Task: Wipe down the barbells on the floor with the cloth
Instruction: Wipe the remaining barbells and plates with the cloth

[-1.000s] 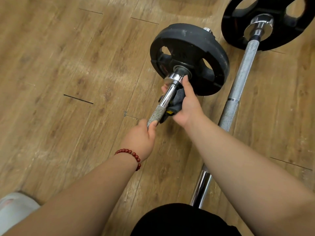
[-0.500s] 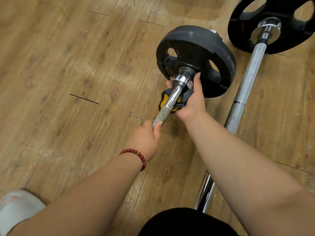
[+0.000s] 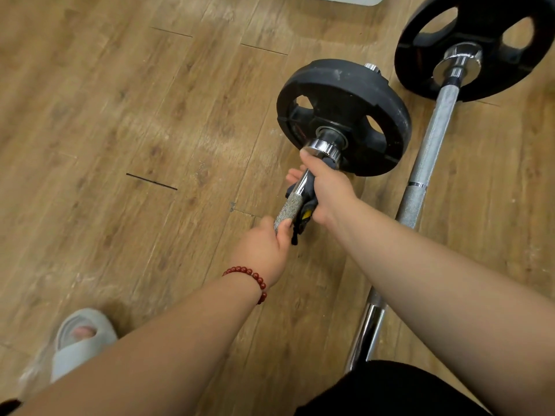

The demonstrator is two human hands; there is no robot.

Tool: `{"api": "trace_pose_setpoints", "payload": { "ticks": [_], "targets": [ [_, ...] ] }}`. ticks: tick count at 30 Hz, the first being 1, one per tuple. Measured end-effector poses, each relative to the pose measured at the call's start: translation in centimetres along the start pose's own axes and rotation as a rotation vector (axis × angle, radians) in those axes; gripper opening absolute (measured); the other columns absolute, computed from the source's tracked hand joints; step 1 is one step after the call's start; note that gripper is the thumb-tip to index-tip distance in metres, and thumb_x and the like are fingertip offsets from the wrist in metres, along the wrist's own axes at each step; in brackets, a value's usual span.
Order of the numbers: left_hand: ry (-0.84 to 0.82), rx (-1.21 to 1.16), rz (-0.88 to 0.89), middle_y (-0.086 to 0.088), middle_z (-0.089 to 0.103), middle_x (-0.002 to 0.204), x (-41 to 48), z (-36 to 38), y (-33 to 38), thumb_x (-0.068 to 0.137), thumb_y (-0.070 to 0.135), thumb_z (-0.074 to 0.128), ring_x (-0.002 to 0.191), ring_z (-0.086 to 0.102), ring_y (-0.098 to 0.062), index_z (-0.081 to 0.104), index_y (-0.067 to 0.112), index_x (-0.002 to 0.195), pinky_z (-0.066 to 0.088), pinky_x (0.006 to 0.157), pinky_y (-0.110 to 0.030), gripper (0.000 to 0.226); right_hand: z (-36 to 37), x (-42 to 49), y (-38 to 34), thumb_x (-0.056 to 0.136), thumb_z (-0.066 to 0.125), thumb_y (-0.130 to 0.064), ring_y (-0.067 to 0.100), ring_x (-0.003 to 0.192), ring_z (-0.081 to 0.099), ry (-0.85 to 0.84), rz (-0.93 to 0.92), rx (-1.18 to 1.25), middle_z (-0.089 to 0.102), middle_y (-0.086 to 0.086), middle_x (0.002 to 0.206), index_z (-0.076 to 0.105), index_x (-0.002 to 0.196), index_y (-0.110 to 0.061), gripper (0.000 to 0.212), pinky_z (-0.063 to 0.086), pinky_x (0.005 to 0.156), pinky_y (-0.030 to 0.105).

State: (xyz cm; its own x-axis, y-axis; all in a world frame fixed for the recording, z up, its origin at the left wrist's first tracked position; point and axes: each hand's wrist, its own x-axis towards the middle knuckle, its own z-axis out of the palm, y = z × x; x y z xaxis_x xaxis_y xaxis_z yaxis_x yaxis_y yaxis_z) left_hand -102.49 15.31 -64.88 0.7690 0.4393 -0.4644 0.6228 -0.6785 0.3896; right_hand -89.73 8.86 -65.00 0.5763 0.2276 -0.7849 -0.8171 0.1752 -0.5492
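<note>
Looking down at a wood-plank floor (image 3: pixel 120 115), standing over two barbells lying near each other. Gripping the knurled shaft of the nearer barbell (image 3: pixel 289 209) with the left hand (image 3: pixel 264 250), with fingers curled fully round it and a red bead bracelet (image 3: pixel 252 276) on that wrist. Wrapping the dark cloth (image 3: pixel 304 219), with yellow in its folds, round the smooth chrome stretch with the right hand (image 3: pixel 329 187), clenching cloth and bar together, with the thumb stretched up to the chrome collar (image 3: pixel 326 147) beside the black weight plate (image 3: pixel 345 94).

Judging the job as partway at best: working only the short section next to the collar, leaving the rest of this shaft, hidden under the arms, and perhaps the plate. Leaving the second barbell (image 3: pixel 432 139) just to the right, apart from both hands, apparently waiting its turn. Finding no way to tell wiped metal from unwiped by shine alone. Wearing a grey slipper (image 3: pixel 81 334) at lower left.
</note>
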Motion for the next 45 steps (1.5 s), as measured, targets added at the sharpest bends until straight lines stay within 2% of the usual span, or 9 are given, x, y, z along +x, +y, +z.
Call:
{"api": "trace_pose_setpoints", "payload": {
  "ticks": [12,15,17,19,22,25,29,35,45],
  "targets": [
    [-0.120,-0.167,0.066,0.000,0.053,0.071,0.1,-0.5,-0.4,0.101,0.042,0.023,0.059,0.051,-0.018,0.041,0.017,0.092,0.032,0.048,-0.030,0.033,1.6,-0.8,0.2,0.083,0.074,-0.016,0.019,0.087,0.072,0.176,-0.034,0.013,0.073,0.008,0.092,0.059,0.103,-0.010,0.026,0.057,0.082,0.035],
    [-0.234,-0.036,0.142,-0.004,0.057,0.082,0.2,-2.3,-0.8,0.102,0.039,0.021,0.071,0.052,-0.023,0.043,0.016,0.097,0.039,0.059,-0.033,0.032,1.5,-3.0,1.6,0.081,0.075,-0.033,0.019,0.084,0.068,0.293,-0.055,-0.326,0.071,0.004,0.089,0.062,0.097,-0.012,0.029,0.055,0.084,0.038],
    [-0.260,0.107,0.234,-0.008,0.059,0.102,0.4,-4.7,-1.2,0.102,0.036,0.025,0.085,0.052,-0.021,0.047,0.014,0.109,0.042,0.070,-0.034,0.032,1.0,-5.5,1.9,0.082,0.072,-0.040,0.015,0.079,0.062,0.303,-0.123,-0.697,0.065,-0.001,0.083,0.060,0.091,-0.015,0.029,0.049,0.073,0.030],
    [-0.196,0.216,0.305,-0.008,0.056,0.113,0.0,-8.0,-1.3,0.101,0.033,0.029,0.100,0.050,-0.022,0.048,0.014,0.120,0.045,0.082,-0.037,0.033,0.5,-8.0,1.1,0.086,0.069,-0.040,0.013,0.081,0.057,0.238,-0.214,-0.953,0.061,-0.005,0.087,0.059,0.097,-0.019,0.026,0.043,0.068,0.026],
    [-0.094,0.306,0.422,-0.002,0.054,0.120,-2.5,-13.7,-1.1,0.098,0.030,0.034,0.108,0.047,-0.020,0.047,0.018,0.128,0.042,0.090,-0.035,0.035,1.3,-12.6,-1.2,0.087,0.066,-0.039,0.013,0.095,0.058,0.160,-0.368,-1.181,0.061,-0.005,0.104,0.059,0.114,-0.022,0.033,0.051,0.084,0.030],
    [-0.005,0.315,0.563,-0.001,0.058,0.115,-6.5,-19.9,0.0,0.093,0.025,0.040,0.101,0.051,-0.021,0.056,0.018,0.119,0.040,0.081,-0.033,0.032,3.2,-18.8,-4.2,0.087,0.066,-0.038,0.018,0.109,0.052,0.155,-0.604,-1.380,0.058,0.000,0.115,0.061,0.119,-0.019,0.037,0.045,0.096,0.035],
    [0.058,0.261,0.705,-0.003,0.062,0.107,-12.7,-28.7,3.4,0.085,0.026,0.042,0.099,0.048,-0.021,0.060,0.015,0.109,0.044,0.079,-0.038,0.032,6.6,-28.7,-9.3,0.077,0.075,-0.029,0.025,0.102,0.056,0.081,-0.872,-1.648,0.060,0.006,0.108,0.065,0.116,-0.015,0.043,0.046,0.088,0.045],
    [0.115,0.194,0.888,-0.003,0.062,0.114,-20.0,-42.4,7.6,0.085,0.024,0.051,0.109,0.051,-0.024,0.051,0.015,0.116,0.038,0.091,-0.042,0.033,12.8,-42.1,-17.0,0.077,0.066,-0.017,0.026,0.091,0.057,-0.084,-1.093,-1.666,0.063,0.007,0.101,0.068,0.103,-0.007,0.027,0.044,0.080,0.040],
    [0.163,0.268,1.315,-0.005,0.065,0.111,-24.5,-59.4,14.1,0.090,0.026,0.047,0.107,0.050,-0.023,0.060,0.012,0.112,0.036,0.096,-0.039,0.029,17.4,-58.0,-25.9,0.066,0.077,-0.006,0.025,0.099,0.058,-0.012,-1.249,-1.684,0.065,0.008,0.107,0.067,0.105,-0.006,0.040,0.043,0.089,0.038]
  ]
}}
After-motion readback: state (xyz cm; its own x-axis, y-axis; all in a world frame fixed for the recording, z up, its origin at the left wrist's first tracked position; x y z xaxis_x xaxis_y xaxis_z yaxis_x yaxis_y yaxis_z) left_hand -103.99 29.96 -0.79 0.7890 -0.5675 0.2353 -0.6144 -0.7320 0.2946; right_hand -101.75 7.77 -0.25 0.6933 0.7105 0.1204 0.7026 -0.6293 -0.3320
